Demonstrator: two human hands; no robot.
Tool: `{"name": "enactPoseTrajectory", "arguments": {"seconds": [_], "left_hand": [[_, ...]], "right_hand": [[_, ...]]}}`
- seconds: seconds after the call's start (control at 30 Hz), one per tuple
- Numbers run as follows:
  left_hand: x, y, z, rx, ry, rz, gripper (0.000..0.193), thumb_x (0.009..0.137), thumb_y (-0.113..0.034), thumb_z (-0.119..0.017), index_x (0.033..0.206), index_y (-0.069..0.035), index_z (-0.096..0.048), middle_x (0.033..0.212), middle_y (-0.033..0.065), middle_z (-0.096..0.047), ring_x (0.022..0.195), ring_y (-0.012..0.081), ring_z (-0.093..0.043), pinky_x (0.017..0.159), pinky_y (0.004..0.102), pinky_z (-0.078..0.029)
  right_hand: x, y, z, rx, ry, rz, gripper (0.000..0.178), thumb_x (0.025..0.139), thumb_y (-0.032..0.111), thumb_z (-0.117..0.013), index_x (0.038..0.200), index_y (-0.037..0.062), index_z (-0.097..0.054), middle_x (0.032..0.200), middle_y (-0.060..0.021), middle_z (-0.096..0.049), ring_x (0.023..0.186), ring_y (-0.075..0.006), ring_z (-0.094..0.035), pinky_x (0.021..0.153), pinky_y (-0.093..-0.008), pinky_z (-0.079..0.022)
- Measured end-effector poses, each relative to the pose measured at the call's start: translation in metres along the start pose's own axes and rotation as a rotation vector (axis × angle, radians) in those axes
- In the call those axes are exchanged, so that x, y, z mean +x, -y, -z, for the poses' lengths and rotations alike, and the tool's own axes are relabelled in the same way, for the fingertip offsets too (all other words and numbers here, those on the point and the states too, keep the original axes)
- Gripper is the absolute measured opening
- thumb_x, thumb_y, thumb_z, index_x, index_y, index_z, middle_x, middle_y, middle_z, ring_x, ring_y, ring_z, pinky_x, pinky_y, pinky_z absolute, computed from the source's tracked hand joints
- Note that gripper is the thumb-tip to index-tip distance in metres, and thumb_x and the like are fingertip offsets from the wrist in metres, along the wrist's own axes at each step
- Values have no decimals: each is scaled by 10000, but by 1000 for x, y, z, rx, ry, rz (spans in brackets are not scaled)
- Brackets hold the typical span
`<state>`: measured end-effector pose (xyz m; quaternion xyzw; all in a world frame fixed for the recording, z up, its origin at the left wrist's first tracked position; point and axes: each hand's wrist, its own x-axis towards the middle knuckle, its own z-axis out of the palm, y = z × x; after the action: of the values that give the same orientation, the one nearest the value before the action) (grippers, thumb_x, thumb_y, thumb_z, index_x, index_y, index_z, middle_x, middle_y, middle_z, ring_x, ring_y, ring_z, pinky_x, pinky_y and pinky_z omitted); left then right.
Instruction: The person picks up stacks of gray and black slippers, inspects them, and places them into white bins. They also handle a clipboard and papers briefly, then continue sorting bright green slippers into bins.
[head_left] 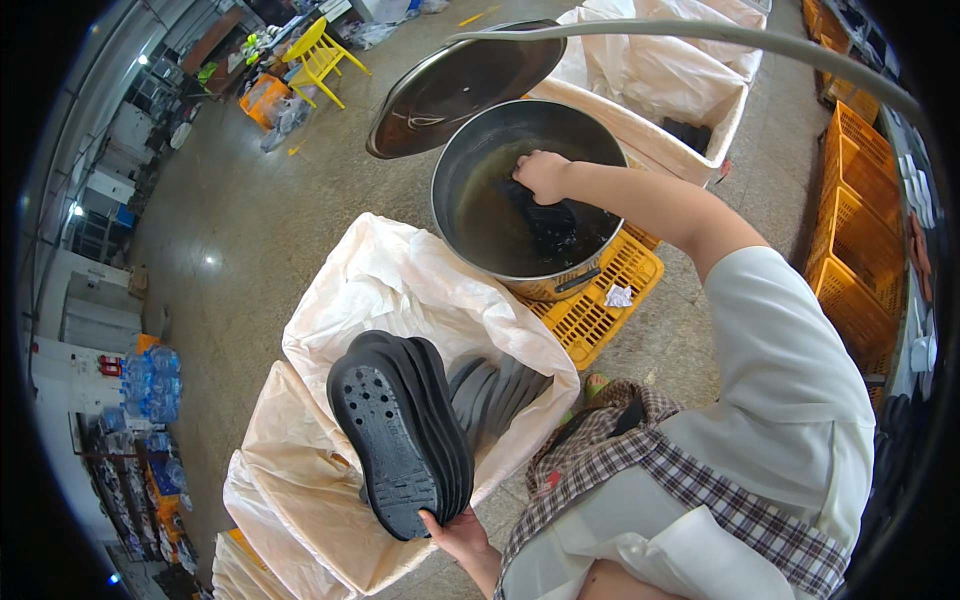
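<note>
My left hand (458, 531) grips the lower end of a stack of dark shoe soles (388, 440), thumb on the face of the front one. The front sole has round holes near its upper end. The stack is held upright over a crate with a pale liner (375, 255), where more grey soles (497, 398) lie. Inside a large round metal pot (447, 235) with murky liquid, my right hand (541, 177) is closed on a black sole (548, 228), which lies partly in the liquid. My fingertips there are hidden.
The pot stands on an upturned yellow plastic crate (600, 300) with crumpled paper (618, 296). Its lid (465, 85) hangs tilted beyond it, near a grey curved bar (720, 38). Lined crates (655, 150) stand behind; orange crates (850, 240) line the right. A yellow chair (318, 55) stands far left.
</note>
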<state>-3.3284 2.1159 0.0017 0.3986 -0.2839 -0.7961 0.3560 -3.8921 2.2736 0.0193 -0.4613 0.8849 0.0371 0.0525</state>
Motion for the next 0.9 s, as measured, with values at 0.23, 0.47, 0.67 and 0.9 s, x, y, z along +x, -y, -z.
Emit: {"name": "enactPoseTrajectory", "arguments": {"seconds": [0.23,0.47,0.67,0.9], "left_hand": [[1,0,15,-4,-56,-20,698,843,-417,-605,1365,-37,-343,1361,120,-428,1183,270,-475,941,392,-416],[-1,-6,17,10,-102,-39,698,835,-408,-623,1355,-25,-357,1345,127,-444,1175,281,-483,935,398,-427],[2,-15,12,9,-49,-52,712,826,-406,-636,1354,-20,-355,1343,143,-440,1175,284,-484,952,404,-426],[20,-22,-11,-27,70,15,647,839,-386,-623,1309,2,-404,1292,156,-487,1124,277,-524,906,400,-473]], "right_hand": [[32,-1,-24,-64,118,58,425,676,151,-623,1087,46,-616,1100,-179,-585,1029,-335,-561,902,-376,-449],[34,-3,-26,-69,123,25,428,675,139,-614,1093,48,-614,1090,-176,-588,1030,-335,-555,909,-381,-440],[-2,2,19,-101,43,105,381,665,120,-606,1036,32,-618,1040,-166,-601,1018,-340,-549,898,-384,-445],[-52,-13,110,-256,-207,311,306,648,89,-603,946,21,-610,931,-133,-605,928,-314,-549,779,-399,-489]]}}
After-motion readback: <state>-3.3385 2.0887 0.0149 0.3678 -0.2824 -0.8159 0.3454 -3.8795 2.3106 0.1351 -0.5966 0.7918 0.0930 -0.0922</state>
